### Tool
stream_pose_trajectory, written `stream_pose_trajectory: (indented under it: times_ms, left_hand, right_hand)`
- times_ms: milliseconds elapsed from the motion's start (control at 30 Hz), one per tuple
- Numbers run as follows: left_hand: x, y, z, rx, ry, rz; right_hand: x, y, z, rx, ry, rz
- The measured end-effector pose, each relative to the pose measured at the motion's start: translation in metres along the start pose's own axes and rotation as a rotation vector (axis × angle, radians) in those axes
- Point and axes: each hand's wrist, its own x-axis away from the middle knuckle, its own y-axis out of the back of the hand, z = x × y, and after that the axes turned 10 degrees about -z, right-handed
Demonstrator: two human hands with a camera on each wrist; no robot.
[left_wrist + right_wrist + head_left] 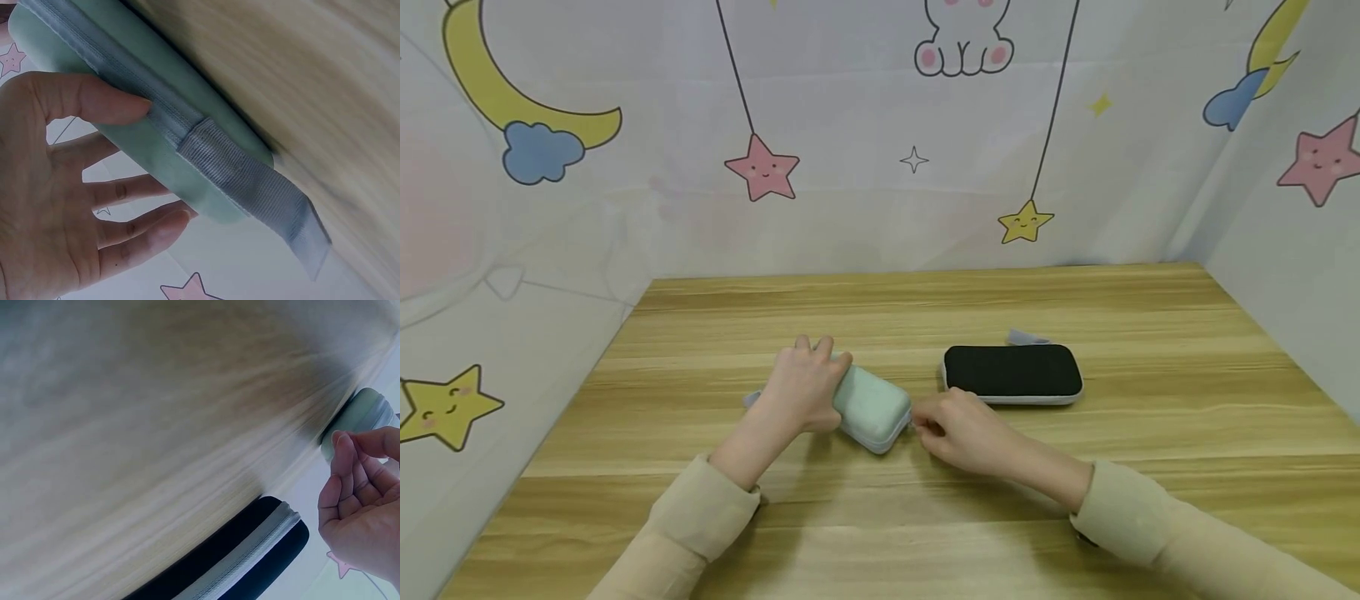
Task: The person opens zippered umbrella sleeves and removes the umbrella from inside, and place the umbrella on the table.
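A mint green zippered case [872, 406] lies at a slant on the table, with a grey zip band round its side. My left hand [805, 385] grips its left end from above. In the left wrist view the thumb [119, 103] presses by the zip band and the fingers reach across the far side. A grey ribbon tab [234, 172] sticks out from that end. My right hand [966, 431] is at the case's right end, thumb and forefinger pinching the zipper pull [911, 422]. The fingertips mostly hide the pull.
A black zippered case [1011, 371] with a grey edge lies behind and right of my right hand, its grey tab [1027, 337] pointing back. White printed cloth [850, 233] stands along the back and sides of the wooden table [880, 542].
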Motion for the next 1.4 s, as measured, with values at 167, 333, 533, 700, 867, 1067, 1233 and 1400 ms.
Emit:
stream_pose_trajectory:
  times_ms: [167,333,533,700,867,1067,1233,1400]
  left_hand:
    - [-0.0008,0.0003,-0.0010,-0.001,0.002,-0.002]
    - [-0.0011,0.0002,-0.0016,-0.015,0.007,-0.009]
    - [-0.0003,0.0003,-0.0018,-0.028,0.004,-0.013]
    - [-0.0004,0.0003,-0.0022,-0.028,0.008,-0.008]
    - [-0.0009,0.0005,-0.0025,-0.030,0.012,0.002]
    - [-0.0007,0.0009,-0.0030,-0.042,0.013,0.009]
    - [-0.0006,0.0014,-0.0029,-0.041,0.014,0.012]
    - [-0.0002,0.0034,0.0009,0.029,0.029,0.064]
  right_hand:
    - [0.0007,0.0007,0.0000,-0.003,0.006,0.004]
    - [0.0011,0.0000,0.0004,0.004,0.051,0.000]
    - [0.0019,-0.0013,-0.0001,0.014,0.076,-0.020]
    - [0.0029,-0.0010,0.0002,0.024,0.087,-0.023]
    - [0.0036,-0.0008,0.0011,0.032,0.098,-0.023]
    - [0.0044,-0.0017,0.0014,0.039,0.105,-0.025]
    - [0.0047,-0.0025,0.0013,0.052,0.130,-0.037]
    - [0.0050,-0.0020,0.0018,0.059,0.125,-0.025]
